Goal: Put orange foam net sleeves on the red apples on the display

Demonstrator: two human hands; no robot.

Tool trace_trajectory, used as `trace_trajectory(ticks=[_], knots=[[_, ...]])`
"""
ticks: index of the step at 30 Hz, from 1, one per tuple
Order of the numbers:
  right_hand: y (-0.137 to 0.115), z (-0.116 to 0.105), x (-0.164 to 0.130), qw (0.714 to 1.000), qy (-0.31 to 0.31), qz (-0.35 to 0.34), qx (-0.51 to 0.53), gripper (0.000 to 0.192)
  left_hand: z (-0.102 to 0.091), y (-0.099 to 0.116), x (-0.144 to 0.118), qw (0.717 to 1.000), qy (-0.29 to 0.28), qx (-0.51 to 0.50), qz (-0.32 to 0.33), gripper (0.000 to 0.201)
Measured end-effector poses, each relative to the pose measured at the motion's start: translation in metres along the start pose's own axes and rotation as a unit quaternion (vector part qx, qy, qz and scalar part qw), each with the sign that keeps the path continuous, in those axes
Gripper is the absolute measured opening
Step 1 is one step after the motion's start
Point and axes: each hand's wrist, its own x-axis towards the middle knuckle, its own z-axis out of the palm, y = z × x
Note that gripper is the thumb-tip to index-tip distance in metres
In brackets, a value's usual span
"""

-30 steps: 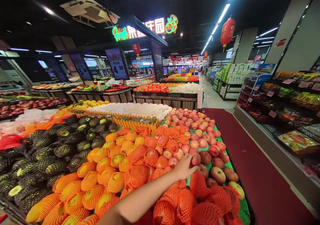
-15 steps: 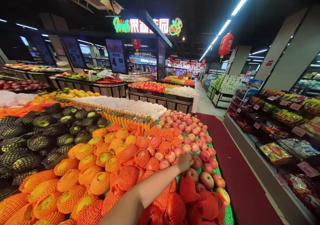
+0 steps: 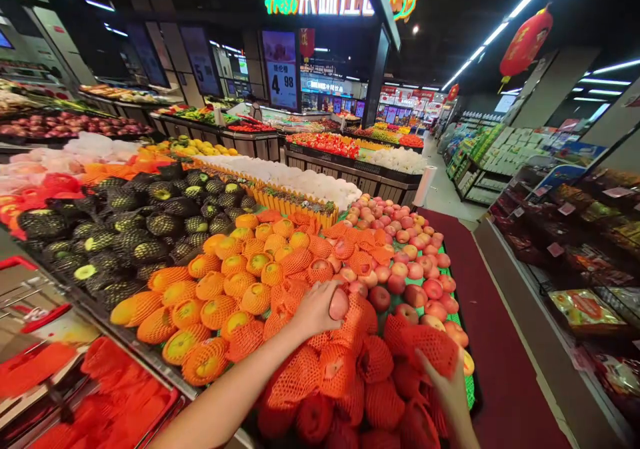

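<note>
Left hand (image 3: pixel 316 309) wrapped around a bare apple (image 3: pixel 339 304), lifted a little over the netted ones. Right hand (image 3: pixel 447 384) pinching an orange net (image 3: pixel 431 346), low and to the right of that apple. More netted apples (image 3: pixel 350 376) just under both hands. Loose red apples (image 3: pixel 405 262) past the left fingers. Orange-netted fruit (image 3: pixel 225 296) off to the left.
</note>
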Motion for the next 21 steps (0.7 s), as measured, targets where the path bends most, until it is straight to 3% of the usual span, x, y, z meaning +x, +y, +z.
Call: trace_trajectory(ticks=[2,5,9,12,14,17,21], knots=[[0.002,0.006,0.020,0.999,-0.005,0.016,-0.033,0.077,0.003,-0.018,-0.026,0.998,-0.002,0.050,-0.027,0.068],[0.004,0.021,0.054,0.991,-0.011,-0.040,-0.128,0.076,0.016,-0.036,-0.055,0.995,-0.020,0.089,-0.040,0.063],[0.011,0.052,0.081,0.967,-0.105,-0.124,-0.196,0.077,0.042,-0.041,-0.074,0.993,-0.025,0.109,-0.023,0.066],[0.020,0.080,0.083,0.917,-0.226,-0.165,-0.285,0.068,0.055,-0.038,-0.080,0.994,0.001,0.111,-0.017,0.067],[0.027,0.098,0.079,0.887,-0.270,-0.165,-0.336,0.065,0.058,-0.038,-0.081,0.994,0.012,0.102,-0.028,0.067],[0.037,0.115,0.073,0.878,-0.272,-0.155,-0.362,0.073,0.059,-0.040,-0.084,0.995,0.023,0.081,-0.043,0.069],[0.043,0.116,0.075,0.883,-0.266,-0.156,-0.353,0.082,0.056,-0.042,-0.087,0.997,0.032,0.049,-0.039,0.067]])
